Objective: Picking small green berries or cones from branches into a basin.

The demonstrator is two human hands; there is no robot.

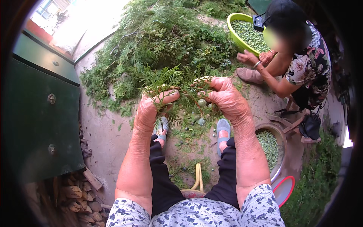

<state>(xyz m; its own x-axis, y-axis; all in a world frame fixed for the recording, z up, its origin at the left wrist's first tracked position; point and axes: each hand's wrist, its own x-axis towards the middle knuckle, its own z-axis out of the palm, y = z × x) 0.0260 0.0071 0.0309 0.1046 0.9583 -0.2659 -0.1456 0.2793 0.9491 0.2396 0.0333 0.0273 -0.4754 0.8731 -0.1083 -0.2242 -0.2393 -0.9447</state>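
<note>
Between my two hands is a green conifer sprig (177, 84) with flat, feathery leaves, held up over the ground between my feet. My left hand (154, 103) is closed round its left part, the thumb laid across the leaves. On the other side my right hand (226, 94) pinches the sprig with thumb and forefinger. Pale green cones (202, 102) hang just beside the right thumb. The exact spot where the right fingertips meet the stem is hidden by leaves.
A large heap of cut conifer branches (159, 41) lies ahead. A metal basin (281, 151) of green cones stands by my right knee. Another person (306, 64) crouches at a yellow-green tub (233, 31) of cones. Split firewood (75, 196) and a green cabinet (41, 113) are at left.
</note>
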